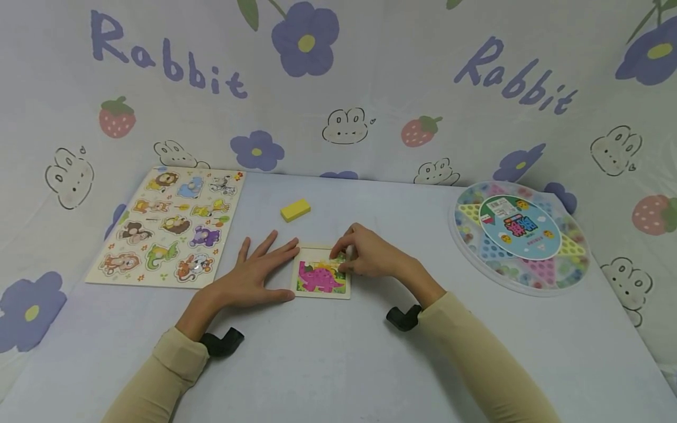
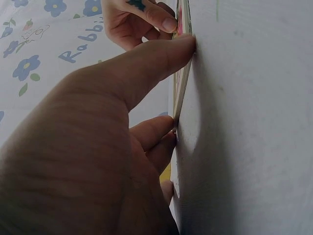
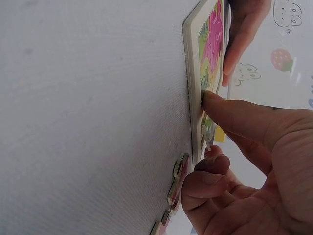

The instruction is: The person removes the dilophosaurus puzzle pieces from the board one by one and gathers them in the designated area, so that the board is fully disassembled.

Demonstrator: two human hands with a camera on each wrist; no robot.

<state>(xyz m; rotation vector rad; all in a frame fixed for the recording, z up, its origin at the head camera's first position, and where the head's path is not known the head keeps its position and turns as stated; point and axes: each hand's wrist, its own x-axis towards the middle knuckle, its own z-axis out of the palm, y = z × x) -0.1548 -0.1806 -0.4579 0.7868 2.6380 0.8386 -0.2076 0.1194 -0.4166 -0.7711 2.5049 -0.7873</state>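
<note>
A small wooden-framed jigsaw puzzle (image 1: 321, 279) with a pink dinosaur lies in the middle of the white table. My left hand (image 1: 257, 275) is spread flat at its left side, thumb and forefinger touching the frame edge. In the left wrist view the thumb (image 2: 161, 56) presses against the border. Over the puzzle's upper right corner, my right hand (image 1: 367, 251) pinches a thin puzzle piece (image 3: 207, 138), which stands tilted in the right wrist view. The right thumb tip rests at the picture's surface. Fingers hide part of that corner.
Loose puzzle pieces (image 3: 177, 181) lie beside the frame in the right wrist view. A yellow block (image 1: 295, 210) sits behind the puzzle. An animal puzzle board (image 1: 170, 228) is at left, a round game box (image 1: 520, 235) at right. A patterned cloth (image 1: 370, 88) hangs behind.
</note>
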